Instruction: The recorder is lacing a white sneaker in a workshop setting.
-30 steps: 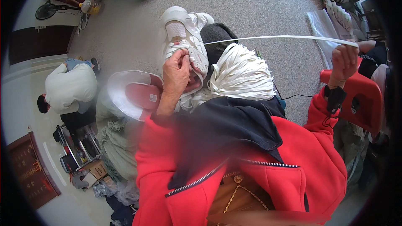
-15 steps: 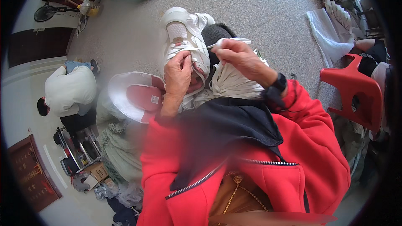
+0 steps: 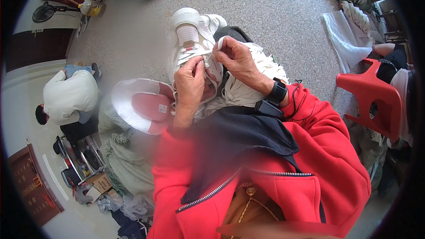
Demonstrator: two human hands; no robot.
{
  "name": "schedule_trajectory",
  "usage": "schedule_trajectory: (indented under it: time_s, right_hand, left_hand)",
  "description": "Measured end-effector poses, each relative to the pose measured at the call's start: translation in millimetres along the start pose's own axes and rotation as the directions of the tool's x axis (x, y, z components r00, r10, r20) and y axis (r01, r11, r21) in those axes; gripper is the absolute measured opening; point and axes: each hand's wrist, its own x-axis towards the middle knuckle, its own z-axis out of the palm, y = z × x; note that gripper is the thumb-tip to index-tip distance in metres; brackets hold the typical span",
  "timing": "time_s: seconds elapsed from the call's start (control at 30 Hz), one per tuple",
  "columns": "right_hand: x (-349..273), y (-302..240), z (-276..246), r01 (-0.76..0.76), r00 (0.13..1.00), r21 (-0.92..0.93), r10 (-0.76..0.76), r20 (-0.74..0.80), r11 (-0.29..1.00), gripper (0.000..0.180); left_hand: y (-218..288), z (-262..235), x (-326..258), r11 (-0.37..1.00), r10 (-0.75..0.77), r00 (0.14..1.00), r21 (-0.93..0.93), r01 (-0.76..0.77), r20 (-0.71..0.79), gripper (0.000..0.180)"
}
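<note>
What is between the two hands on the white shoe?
In the head view, a white lace runs between the left hand and right hand, over the white shoe.

Even daylight, bright, soft shadows only. Heavy fisheye: black vignette all round, edges bend near the rim. My hands (image 3: 212, 68) are sharp at centre; my red jacket (image 3: 265, 181) near the lens is smeared, with blur patches along the left sleeve.

The white shoe (image 3: 193, 44) looks like smooth synthetic with a mesh panel, its lace (image 3: 220, 44) flat woven cloth. The floor (image 3: 274, 13) is speckled, matt stone; the red stool (image 3: 369, 99) glossy plastic.
</note>
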Motion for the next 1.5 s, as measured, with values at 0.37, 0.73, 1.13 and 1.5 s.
schedule_trajectory:
  time_s: [0.37,0.73,1.13,1.5]
  right_hand:
    - [-3.6,-7.1,-1.9,0.045,0.999,-0.129,-0.044,0.009,0.991,0.012]
    - [2.3,-0.4,4.5,0.270,0.962,-0.292,-0.266,0.056,0.917,0.016]
    - [4.1,-8.0,2.5,0.075,0.991,-0.258,-0.043,0.127,0.963,0.011]
    - [-13.4,-8.3,26.7,0.353,0.933,-0.480,-0.339,0.120,0.803,0.022]
  left_hand:
    - [-0.3,-1.0,0.7,0.997,-0.045,0.997,-0.054,0.049,0.064,0.018]
    - [-11.4,1.7,-0.3,1.000,0.012,1.000,-0.017,-0.011,0.014,0.017]
    - [-13.5,-0.3,6.0,0.994,0.071,0.997,0.085,-0.074,0.042,0.015]
    - [11.7,-10.1,10.9,0.649,0.244,0.951,0.697,-0.304,0.188,0.012]
